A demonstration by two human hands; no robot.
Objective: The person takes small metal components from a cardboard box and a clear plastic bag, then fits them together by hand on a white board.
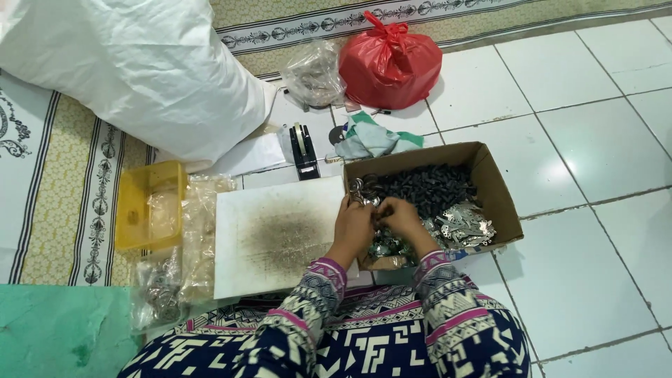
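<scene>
Both my hands are together at the left side of a brown cardboard box point(490, 175) on the white tiled floor. My left hand point(352, 224) and my right hand point(402, 217) have their fingers curled around small shiny metal pieces point(364, 190), too small to tell exactly which hand grips what. The box holds a heap of small dark grey parts point(427, 185) at the back and flat silver metal pieces point(462, 225) at the front right. A dirty white board point(276, 234) lies just left of my hands.
A yellow plastic container point(150, 204) and clear plastic bags point(199, 231) lie left of the board. A tape dispenser point(302, 148), a green-white cloth point(371, 138), a red bag point(390, 63), a clear bag point(313, 73) and a large white sack point(133, 70) sit behind.
</scene>
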